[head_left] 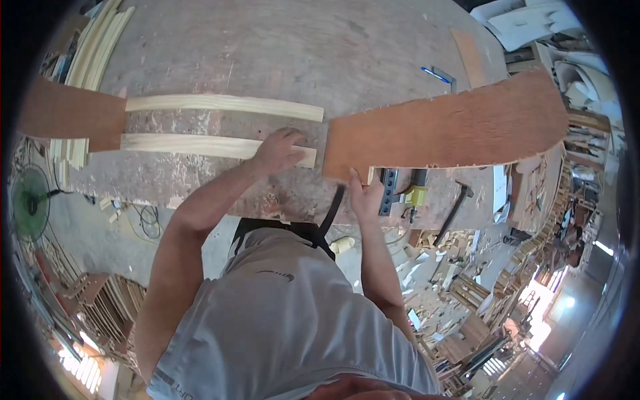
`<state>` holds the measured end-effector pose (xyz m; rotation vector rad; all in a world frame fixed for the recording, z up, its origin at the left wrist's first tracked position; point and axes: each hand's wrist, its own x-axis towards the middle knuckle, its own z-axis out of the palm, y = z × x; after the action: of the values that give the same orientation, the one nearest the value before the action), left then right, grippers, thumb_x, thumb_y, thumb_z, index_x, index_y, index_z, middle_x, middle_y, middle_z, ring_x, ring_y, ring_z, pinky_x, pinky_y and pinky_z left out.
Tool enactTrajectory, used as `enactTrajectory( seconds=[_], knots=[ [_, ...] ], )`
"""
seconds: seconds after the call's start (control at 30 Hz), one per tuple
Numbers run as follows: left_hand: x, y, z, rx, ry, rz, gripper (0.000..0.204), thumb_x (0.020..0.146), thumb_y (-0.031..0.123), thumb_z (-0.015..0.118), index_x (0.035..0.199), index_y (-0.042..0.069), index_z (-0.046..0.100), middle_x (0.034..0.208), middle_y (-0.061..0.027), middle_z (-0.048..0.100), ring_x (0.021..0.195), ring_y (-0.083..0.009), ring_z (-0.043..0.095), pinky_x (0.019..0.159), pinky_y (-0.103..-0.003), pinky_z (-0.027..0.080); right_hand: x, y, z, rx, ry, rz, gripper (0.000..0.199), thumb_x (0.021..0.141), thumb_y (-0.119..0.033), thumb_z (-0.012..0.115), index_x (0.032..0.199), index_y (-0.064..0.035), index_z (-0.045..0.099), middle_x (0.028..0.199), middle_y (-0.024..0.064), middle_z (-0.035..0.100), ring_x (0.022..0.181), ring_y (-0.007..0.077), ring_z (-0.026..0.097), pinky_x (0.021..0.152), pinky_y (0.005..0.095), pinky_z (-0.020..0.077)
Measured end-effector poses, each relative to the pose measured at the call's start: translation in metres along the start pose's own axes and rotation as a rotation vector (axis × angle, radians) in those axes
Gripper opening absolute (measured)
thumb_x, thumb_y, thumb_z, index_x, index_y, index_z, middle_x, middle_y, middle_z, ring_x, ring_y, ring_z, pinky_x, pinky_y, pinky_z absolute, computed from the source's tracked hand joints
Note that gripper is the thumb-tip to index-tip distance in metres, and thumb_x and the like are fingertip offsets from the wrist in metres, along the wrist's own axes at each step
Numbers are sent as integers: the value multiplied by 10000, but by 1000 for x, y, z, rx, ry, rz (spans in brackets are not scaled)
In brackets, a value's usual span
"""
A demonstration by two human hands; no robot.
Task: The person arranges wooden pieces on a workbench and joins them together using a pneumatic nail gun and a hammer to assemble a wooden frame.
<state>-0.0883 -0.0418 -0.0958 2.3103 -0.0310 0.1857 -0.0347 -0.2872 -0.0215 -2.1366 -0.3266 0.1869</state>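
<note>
On workbench (280,47) | left hand (279,150) flat on pale strip (200,145) | right hand (363,193) grips plywood (447,130)

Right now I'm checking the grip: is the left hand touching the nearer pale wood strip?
Touching. The head view shows the left hand pressed flat on the right end of the nearer pale wood strip, fingers covering it.

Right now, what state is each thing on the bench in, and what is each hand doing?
Left hand: pressed flat on the near pale strip.
Right hand: gripping the brown board's near edge.
Near pale strip: lying flat, left end under a brown panel.
Far pale strip: lying flat, untouched.
Brown board: held over the bench's edge.
Hammer: lying idle.
</note>
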Motion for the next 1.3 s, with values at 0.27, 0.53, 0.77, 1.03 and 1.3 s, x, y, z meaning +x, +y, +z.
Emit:
enactTrajectory(
  seconds=[0.27,0.53,0.77,1.03,1.3],
  knots=[
    [-14,12,12,306,-84,-55,596,574,455,723,1072,161,580,1105,-60,535,1069,-289,464,922,-421,379,12,-67,8,-392,-98,-420,208,773,-167,641,846,19,583,859,234,604,738,396,597,622,412,489],
    [-12,12,15,366,-8,13,590,573,477,718,1068,181,592,1070,-33,561,1020,-262,511,880,-401,411,14,-17,51,-40,-199,-91,220,757,-176,606,831,27,559,716,228,597,715,393,606,606,428,490],
    [-13,2,30,459,94,114,630,644,612,616,1097,176,582,1026,-22,570,991,-240,521,865,-379,412,17,-16,52,-243,-206,-245,214,791,-173,550,932,-18,594,845,191,631,815,363,615,669,400,495],
    [-4,31,7,346,-67,14,529,695,507,621,1022,91,604,981,-149,589,941,-307,548,830,-428,433,14,-9,54,-167,-245,-67,227,783,-195,560,924,-23,605,872,203,628,836,355,611,690,392,495],
    [-11,5,29,276,383,331,582,593,544,687,914,64,615,827,-116,576,800,-278,553,727,-400,458,9,-2,66,-319,-133,-175,238,806,-226,564,963,-57,625,836,144,648,815,274,645,691,359,491]
  ],
)
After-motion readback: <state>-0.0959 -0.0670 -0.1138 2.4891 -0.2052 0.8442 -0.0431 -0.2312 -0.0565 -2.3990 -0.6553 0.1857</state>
